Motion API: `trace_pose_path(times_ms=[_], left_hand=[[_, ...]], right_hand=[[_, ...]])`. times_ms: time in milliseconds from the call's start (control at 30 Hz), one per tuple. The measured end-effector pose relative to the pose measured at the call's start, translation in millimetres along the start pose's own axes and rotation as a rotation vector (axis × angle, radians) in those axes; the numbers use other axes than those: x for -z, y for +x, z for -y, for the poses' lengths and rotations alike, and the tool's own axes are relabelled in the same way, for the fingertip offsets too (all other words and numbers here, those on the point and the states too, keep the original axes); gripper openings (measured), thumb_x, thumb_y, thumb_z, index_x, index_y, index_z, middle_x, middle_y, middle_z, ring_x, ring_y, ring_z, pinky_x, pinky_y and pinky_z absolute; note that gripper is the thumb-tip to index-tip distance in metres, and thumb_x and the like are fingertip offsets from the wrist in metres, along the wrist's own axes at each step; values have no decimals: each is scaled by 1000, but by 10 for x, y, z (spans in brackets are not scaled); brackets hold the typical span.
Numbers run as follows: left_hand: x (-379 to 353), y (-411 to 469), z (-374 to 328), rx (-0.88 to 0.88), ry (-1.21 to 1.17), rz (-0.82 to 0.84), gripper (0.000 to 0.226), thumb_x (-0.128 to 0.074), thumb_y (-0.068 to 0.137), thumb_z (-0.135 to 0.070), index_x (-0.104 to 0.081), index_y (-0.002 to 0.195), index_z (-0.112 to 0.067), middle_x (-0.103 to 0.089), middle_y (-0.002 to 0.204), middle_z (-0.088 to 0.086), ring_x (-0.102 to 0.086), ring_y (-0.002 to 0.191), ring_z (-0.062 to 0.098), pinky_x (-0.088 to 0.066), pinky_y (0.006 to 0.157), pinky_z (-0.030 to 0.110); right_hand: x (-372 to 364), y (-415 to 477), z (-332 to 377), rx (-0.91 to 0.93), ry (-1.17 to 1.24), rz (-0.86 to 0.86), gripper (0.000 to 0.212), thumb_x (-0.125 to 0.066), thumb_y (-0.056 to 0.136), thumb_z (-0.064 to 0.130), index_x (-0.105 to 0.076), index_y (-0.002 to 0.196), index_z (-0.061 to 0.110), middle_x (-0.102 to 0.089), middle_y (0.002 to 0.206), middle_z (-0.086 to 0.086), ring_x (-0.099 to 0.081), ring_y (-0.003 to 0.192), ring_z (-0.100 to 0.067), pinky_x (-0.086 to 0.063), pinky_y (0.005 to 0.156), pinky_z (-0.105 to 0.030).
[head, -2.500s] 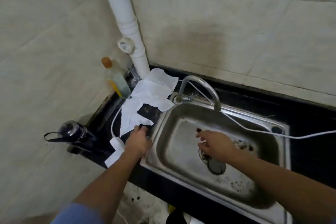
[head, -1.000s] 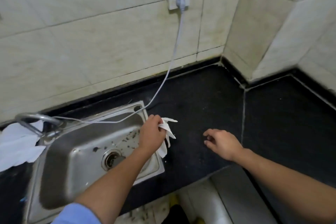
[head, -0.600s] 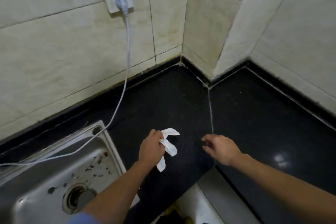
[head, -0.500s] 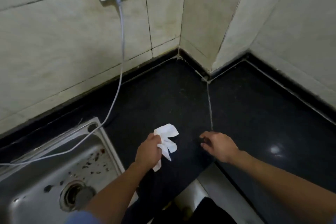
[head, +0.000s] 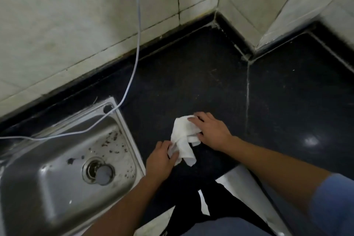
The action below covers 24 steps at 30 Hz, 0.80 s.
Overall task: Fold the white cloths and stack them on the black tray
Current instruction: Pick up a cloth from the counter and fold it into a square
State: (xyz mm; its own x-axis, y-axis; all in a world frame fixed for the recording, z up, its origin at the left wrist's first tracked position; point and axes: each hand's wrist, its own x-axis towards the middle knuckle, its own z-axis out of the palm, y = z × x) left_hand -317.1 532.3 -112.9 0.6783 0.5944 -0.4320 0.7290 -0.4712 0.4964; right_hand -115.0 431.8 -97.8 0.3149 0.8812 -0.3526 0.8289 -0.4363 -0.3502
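Left hand [head: 162, 157] and right hand [head: 213, 132] each pinch a crumpled white cloth [head: 182, 134] at the black counter [head: 191, 82]; it likely needs spreading flat before folding.

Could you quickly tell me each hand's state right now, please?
Left hand: pinching the white cloth.
Right hand: gripping the same cloth.

The right hand [head: 212, 132] has reached the white cloth [head: 183, 138] and now grips it too.
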Motion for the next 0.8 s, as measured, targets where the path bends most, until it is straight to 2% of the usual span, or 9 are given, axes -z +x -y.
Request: trace_pose_path(times_ms=[67,133,200,300,400,500,600,733,800], left_hand=[[-54,10,-47,11,79,39,33,-60,85,-39,-52,112,-21,-53,106,-1,-57,93,20,-45,70,32],[-76,14,-124,65,137,53,25,-60,84,-34,-56,104,-21,-57,103,1,-58,93,22,-44,69,32],[-68,17,-179,90,138,14,12,-61,83,-28,-59,92,-19,-57,97,1,-58,89,22,-40,65,29],[37,19,-190,130,-119,-79,10,-64,77,-15,-55,73,-18,-58,75,-3,-56,69,13,-38,56,26],[223,45,-310,221,-495,-60,17,-63,75,0,-57,70,-15,-59,61,-3,-50,54,7,-39,49,18],[348,141,-391,378,-808,-10,19,-59,74,9,-59,74,-10,-62,67,3,-55,62,14,-45,56,24],[439,275,-378,509,-985,-33,19,-52,79,10,-60,81,-7,-62,78,10,-60,69,22,-50,58,31],[480,496,-271,683,-1160,-94,17,-52,88,-4,-54,105,-7,-64,90,16,-64,72,29,-54,62,37],[425,537,-239,707,-1169,-66,35,-62,88,-22,-49,119,-11,-65,103,15,-66,85,30,-57,72,42]], right_hand=[[-44,93,28,67,-51,68,41,-53,93,30,-51,133,25,-36,142,3,-37,124,-21,-47,87,-34],[-73,120,34,84,-22,69,30,-50,93,32,-62,118,21,-47,128,3,-42,115,-19,-46,81,-33],[-39,94,2,44,64,47,25,-52,90,34,-63,106,18,-56,110,3,-46,105,-16,-47,77,-34],[149,-67,-109,-90,332,15,14,-57,86,35,-60,89,22,-60,86,4,-55,84,-13,-47,71,-34],[332,-239,-207,-138,593,17,8,-62,84,26,-58,78,27,-64,75,6,-61,70,-12,-50,66,-36],[459,-270,-239,-178,821,-36,10,-64,84,11,-63,81,21,-68,72,-2,-61,63,-9,-50,61,-30],[538,-112,-261,-221,883,-113,7,-63,86,8,-65,88,15,-62,68,3,-56,59,-1,-46,59,-19],[434,308,-336,-399,969,-158,19,-67,86,14,-65,105,9,-64,91,-2,-61,84,-13,-48,71,-22],[347,456,-382,-489,1073,-136,34,-74,82,20,-61,112,12,-64,106,-5,-62,96,-19,-52,80,-30]])
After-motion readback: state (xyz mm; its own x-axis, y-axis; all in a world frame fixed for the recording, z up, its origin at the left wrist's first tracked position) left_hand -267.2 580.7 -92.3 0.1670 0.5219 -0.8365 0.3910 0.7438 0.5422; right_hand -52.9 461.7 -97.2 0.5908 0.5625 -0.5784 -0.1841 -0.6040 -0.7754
